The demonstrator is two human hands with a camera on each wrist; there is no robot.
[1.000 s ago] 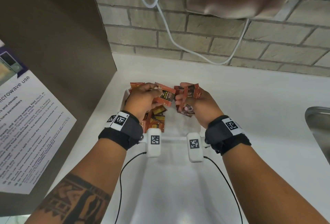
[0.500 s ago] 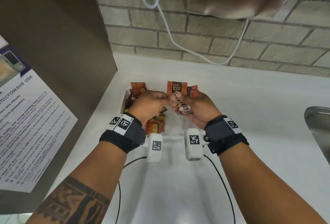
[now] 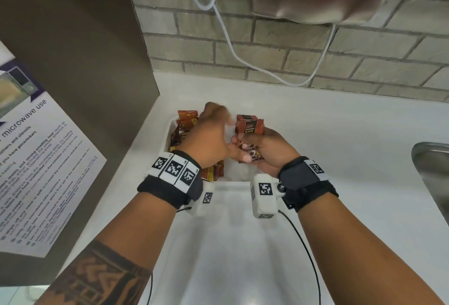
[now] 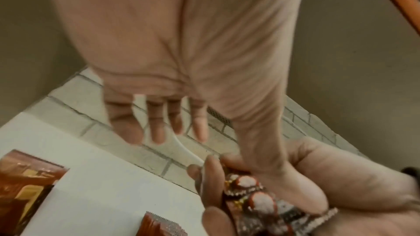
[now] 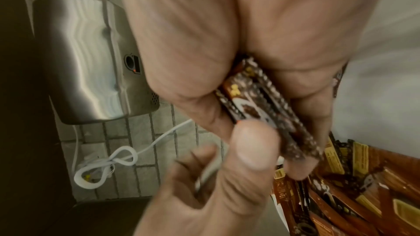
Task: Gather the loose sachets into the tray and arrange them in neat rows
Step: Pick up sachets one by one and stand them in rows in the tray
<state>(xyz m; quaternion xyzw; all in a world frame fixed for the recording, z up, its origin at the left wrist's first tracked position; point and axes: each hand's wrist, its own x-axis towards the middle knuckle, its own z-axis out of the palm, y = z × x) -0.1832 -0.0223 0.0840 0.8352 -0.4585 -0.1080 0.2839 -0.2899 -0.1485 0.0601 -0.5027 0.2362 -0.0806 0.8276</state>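
Head view: my right hand (image 3: 267, 149) holds a small stack of sachets (image 3: 250, 127) upright above the tray (image 3: 171, 127), thumb on the near face and fingers behind, presumably so the edges square up before the stack goes down as a row. My left hand (image 3: 209, 139) hovers over the tray's left side, fingers blurred, holding nothing I can see; more sachets (image 3: 187, 120) lie heaped beneath it in the tray. Left wrist view: left fingers (image 4: 156, 128) are straight and spread, palm empty, thumb reaching toward the right hand's stack (image 4: 254, 198); I judge it is ready to take or tap a packet. Right wrist view: the stack (image 5: 261, 100) is clamped edge-on between thumb (image 5: 252, 146) and curled fingers, wrist turned so the packets stand on edge, and the heaped sachets (image 5: 363, 186) sit low to the right.
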